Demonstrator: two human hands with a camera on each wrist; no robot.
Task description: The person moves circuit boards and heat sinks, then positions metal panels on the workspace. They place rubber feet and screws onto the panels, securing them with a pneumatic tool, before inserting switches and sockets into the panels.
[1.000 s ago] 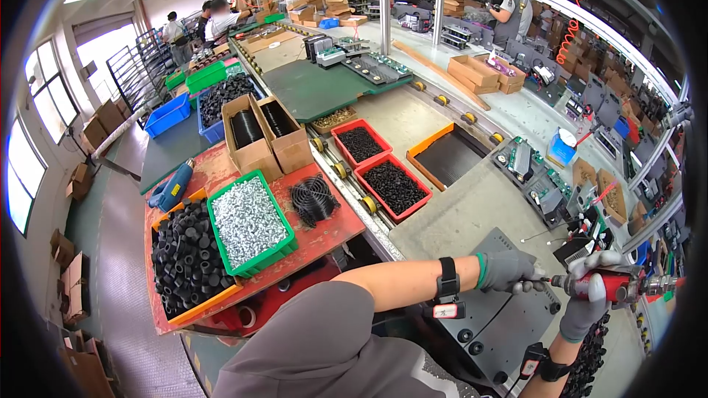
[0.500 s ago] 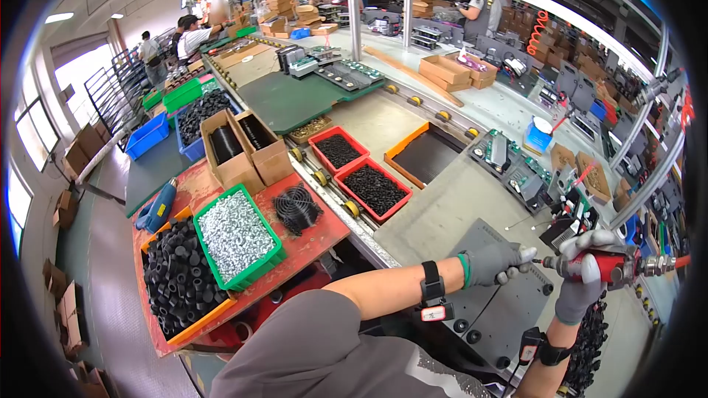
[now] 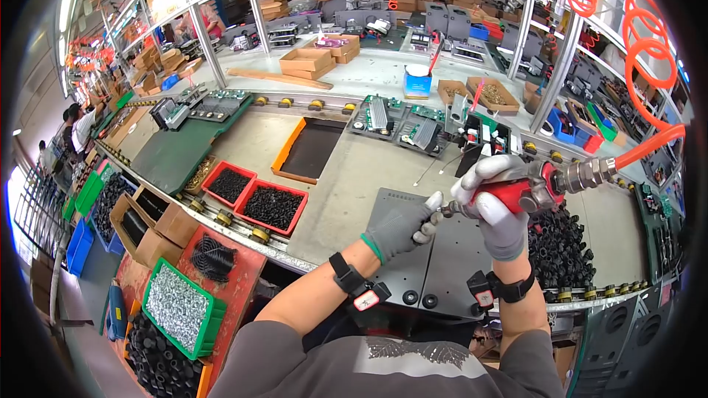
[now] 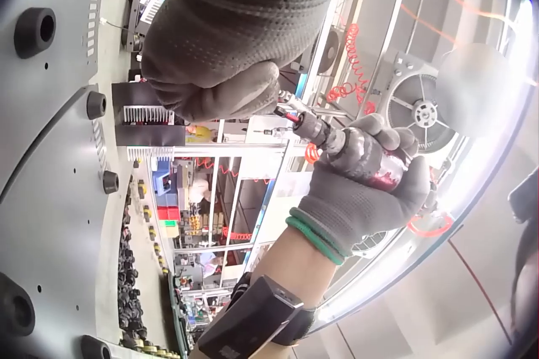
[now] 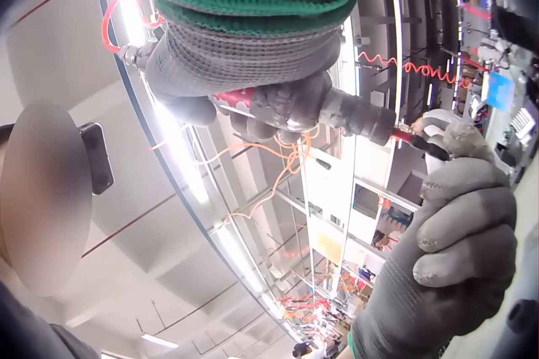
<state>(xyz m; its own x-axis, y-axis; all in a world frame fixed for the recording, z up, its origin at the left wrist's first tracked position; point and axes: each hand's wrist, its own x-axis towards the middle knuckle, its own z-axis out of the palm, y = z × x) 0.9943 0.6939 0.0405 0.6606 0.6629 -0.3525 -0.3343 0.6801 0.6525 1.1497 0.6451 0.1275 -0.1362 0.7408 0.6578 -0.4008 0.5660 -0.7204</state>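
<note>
Here, knit-gloved hands (image 3: 501, 205) hold a rounded driver (image 3: 543, 183) and slim bit (image 5: 425, 146).

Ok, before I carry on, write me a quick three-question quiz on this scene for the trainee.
1. Which hand grips the red tool?
2. What fills the near green bin: A) black caps, B) silvery parts, or C) circuit boards?
3. True or false: an orange hose is attached to the red tool.

Key:
1. The right hand.
2. B.
3. True.
</note>
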